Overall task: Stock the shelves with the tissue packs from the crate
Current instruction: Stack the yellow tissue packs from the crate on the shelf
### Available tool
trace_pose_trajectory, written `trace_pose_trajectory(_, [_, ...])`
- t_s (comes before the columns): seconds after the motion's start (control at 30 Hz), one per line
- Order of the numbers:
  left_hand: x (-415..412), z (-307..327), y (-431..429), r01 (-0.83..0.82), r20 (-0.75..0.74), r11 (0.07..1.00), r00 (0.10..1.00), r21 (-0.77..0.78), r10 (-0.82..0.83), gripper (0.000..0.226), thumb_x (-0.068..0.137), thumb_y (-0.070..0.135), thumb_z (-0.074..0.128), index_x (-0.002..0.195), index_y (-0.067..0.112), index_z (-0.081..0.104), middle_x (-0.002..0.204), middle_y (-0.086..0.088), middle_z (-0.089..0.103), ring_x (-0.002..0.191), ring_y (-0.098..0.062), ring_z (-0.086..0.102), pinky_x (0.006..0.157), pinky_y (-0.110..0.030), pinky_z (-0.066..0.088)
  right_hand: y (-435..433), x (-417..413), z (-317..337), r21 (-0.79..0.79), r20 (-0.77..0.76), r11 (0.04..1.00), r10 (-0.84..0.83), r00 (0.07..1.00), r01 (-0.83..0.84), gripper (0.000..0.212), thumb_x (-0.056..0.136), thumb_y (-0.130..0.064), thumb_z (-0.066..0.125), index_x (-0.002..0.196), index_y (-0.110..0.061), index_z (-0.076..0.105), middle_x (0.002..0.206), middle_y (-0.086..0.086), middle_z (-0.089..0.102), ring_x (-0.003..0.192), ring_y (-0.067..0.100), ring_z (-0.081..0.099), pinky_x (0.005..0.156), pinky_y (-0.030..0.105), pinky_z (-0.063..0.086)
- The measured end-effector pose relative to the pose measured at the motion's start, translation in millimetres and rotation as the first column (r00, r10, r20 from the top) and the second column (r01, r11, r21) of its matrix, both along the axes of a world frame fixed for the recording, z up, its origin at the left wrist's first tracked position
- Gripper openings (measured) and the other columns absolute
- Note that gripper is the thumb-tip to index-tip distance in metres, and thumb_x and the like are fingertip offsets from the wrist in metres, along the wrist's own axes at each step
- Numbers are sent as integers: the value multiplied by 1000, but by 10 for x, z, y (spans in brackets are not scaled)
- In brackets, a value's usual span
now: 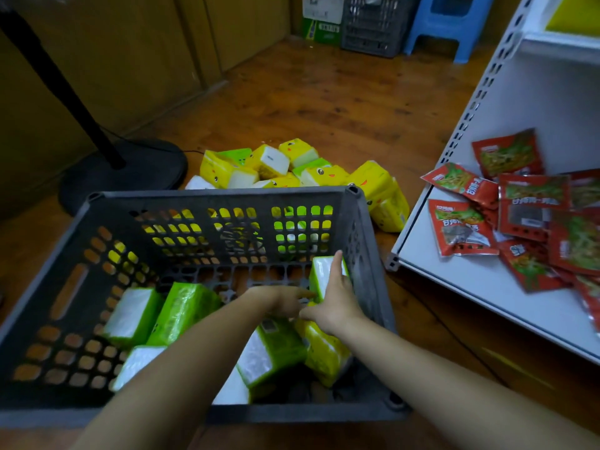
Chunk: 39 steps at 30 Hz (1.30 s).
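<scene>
A dark grey slotted crate (220,198) stands on the floor in front of me with several green and yellow tissue packs inside. One green pack (319,276) leans upright against the crate's right wall. My right hand (334,300) lies on that pack with straight fingers along its side. My left hand (282,302) reaches in from the left, its fingertips touching the pack's lower edge. Other green packs (181,311) lie at the crate's left and near side; a yellow pack (324,355) lies under my right wrist. The white shelf (480,280) is at the right.
A heap of yellow tissue packs (302,172) lies on the wooden floor behind the crate. Red snack packets (532,216) are scattered on the white shelf. A black fan base (123,175) sits at the left. A blue stool (451,24) and another crate (373,27) stand far back.
</scene>
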<state>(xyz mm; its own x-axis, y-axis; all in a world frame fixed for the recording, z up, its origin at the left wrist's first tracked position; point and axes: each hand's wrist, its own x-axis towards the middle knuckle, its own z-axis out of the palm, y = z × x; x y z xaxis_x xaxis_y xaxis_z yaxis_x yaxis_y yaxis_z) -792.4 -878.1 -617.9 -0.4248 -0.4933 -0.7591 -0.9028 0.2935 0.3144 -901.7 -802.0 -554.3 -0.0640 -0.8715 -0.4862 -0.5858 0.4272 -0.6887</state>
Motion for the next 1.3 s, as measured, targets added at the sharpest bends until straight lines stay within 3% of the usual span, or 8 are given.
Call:
trace_pose_trajectory(0.1, [13,-76,1,14,-11,999,1000,-39,-15,66,94,14,48,150,24,15,151,-9,32,133,-28,39,100,-33,35,21,5,52,-48,26,999,-17,1000,18,115,81,-8,69,141,-27,-27,156,6,-15,143,22,16,101,26,30])
trace_pose_trajectory(0.3, [104,-154,-42,-57,-117,998,992,-37,53,81,92,15,53,150,29,-2,146,-13,40,124,-28,48,93,-31,38,41,16,104,-81,69,996,-21,997,26,120,78,-11,72,139,-29,-30,153,4,-25,144,20,8,99,23,31])
trace_pose_trajectory(0.5, [81,-28,-112,-187,-296,978,943,-91,152,94,81,9,70,151,21,9,148,-9,37,115,-26,56,86,-29,45,48,26,98,-89,75,996,4,997,3,126,75,-16,76,137,-29,-33,152,2,-28,144,14,-4,102,22,25])
trace_pose_trajectory(0.63, [104,21,-116,-233,-347,970,917,-70,196,88,78,1,69,148,15,20,111,-15,61,80,-19,58,64,-23,47,66,24,95,-31,39,999,40,998,-39,126,75,-15,76,138,-26,-33,151,5,-30,144,21,7,103,26,29])
trace_pose_trajectory(0.73, [209,96,-180,-286,-373,951,900,-115,226,81,78,2,69,145,13,25,81,0,59,70,-13,57,53,-16,43,71,19,81,14,12,998,57,998,-57,127,74,-15,76,138,-23,-33,150,8,-31,142,23,17,101,24,30])
trace_pose_trajectory(0.83, [440,172,-288,-354,-389,922,880,-156,272,79,80,6,69,144,13,25,74,9,59,63,-1,55,52,-10,43,57,32,66,43,-5,997,63,998,-62,127,74,-16,77,138,-23,-33,150,10,-30,143,24,16,102,25,30])
trace_pose_trajectory(1.17, [713,80,-263,-374,-349,918,884,-131,311,92,79,29,73,150,29,14,119,-9,54,110,-20,55,93,-27,45,-8,78,-49,-38,17,998,55,998,-55,129,71,-23,80,140,-25,-29,154,9,-21,145,22,1,111,30,20])
trace_pose_trajectory(1.3, [671,45,-250,-369,-371,928,870,-51,325,92,79,36,73,149,34,13,151,-2,32,135,-17,37,109,-28,33,-4,90,-48,-104,10,990,95,995,-94,127,69,-29,80,142,-29,-24,156,4,-14,145,21,5,112,31,20])
